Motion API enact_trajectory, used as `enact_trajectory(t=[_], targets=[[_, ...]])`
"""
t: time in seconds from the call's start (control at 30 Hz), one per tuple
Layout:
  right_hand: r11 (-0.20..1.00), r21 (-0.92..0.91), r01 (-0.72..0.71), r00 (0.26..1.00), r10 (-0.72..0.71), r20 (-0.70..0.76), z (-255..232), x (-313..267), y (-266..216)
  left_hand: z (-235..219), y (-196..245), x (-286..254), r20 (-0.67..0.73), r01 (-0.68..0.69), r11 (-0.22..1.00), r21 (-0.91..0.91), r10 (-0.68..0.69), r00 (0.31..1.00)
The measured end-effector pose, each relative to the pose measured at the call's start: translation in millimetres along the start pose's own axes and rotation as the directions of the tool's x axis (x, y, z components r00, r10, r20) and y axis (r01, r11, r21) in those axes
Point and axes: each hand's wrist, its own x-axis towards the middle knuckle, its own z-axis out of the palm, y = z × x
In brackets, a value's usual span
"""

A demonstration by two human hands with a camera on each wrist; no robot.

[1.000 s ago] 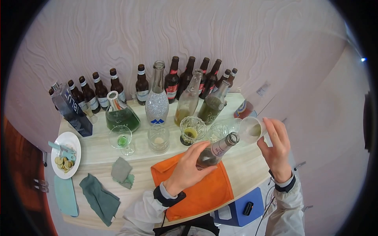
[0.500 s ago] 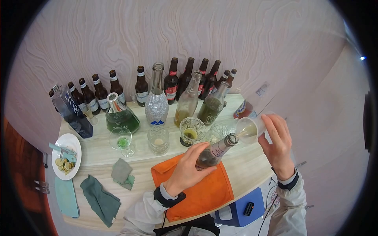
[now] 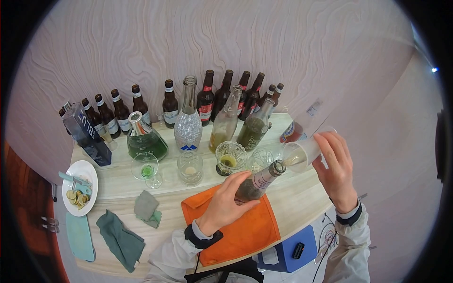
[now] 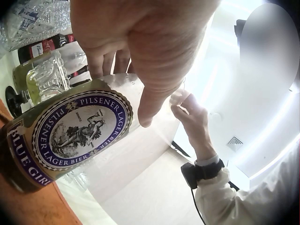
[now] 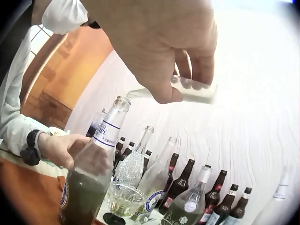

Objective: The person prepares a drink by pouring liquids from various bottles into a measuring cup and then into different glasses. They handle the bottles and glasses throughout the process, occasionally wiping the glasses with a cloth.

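My left hand (image 3: 225,203) is partly closed, thumb and fingers curved round the clear bottle (image 3: 255,186), which I hold tilted above the orange cloth (image 3: 255,231). The bottle carries a blue-and-white label (image 4: 82,131) reading "Pilsener Lager Bier", and greenish liquid fills its lower part. My right hand (image 3: 337,167) is likewise partly closed, fingertips and thumb pinching the clear cup (image 3: 304,153), tipped with its rim at the bottle's mouth; pale liquid lies along its lower side. Whether rim and mouth touch, I cannot tell. Just beyond the bottle, on the tabletop (image 3: 302,195), stands a cut-glass goblet (image 3: 230,150) holding yellow-green liquid; a glass tumbler (image 3: 190,170) and a stemmed glass (image 3: 145,162) stand to its left. Behind these I note a silver sparkling bottle (image 3: 188,129) and a decanter (image 3: 148,144) of green liquid, backed by a row of brown bottles (image 3: 205,101) along the wall. At the far left, a white plate (image 3: 84,165) bears lime pieces (image 3: 77,197), with a dark green cloth (image 3: 120,241) lying nearer me.
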Motion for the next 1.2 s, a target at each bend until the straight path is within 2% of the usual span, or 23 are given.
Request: enact_trajectory(t=[0.33, 0.7, 1.2], targets=[[0.998, -0.033, 0.051, 0.999, -0.051, 0.008, -7, 14, -1, 0, 0, 0, 0.003, 0.009, 1.0, -0.007, -0.009, 1.0], [0.945, -0.216, 0.247, 0.969, -0.242, 0.05, -23, 37, -13, 0, -1, 0, -0.002, -0.001, 1.0, 0.008, 0.001, 1.0], [0.956, -0.148, 0.253, 0.964, -0.236, 0.123, -34, 48, -16, -1, 0, -1, 0.011, 0.04, 0.999, -0.029, -0.04, 0.999]])
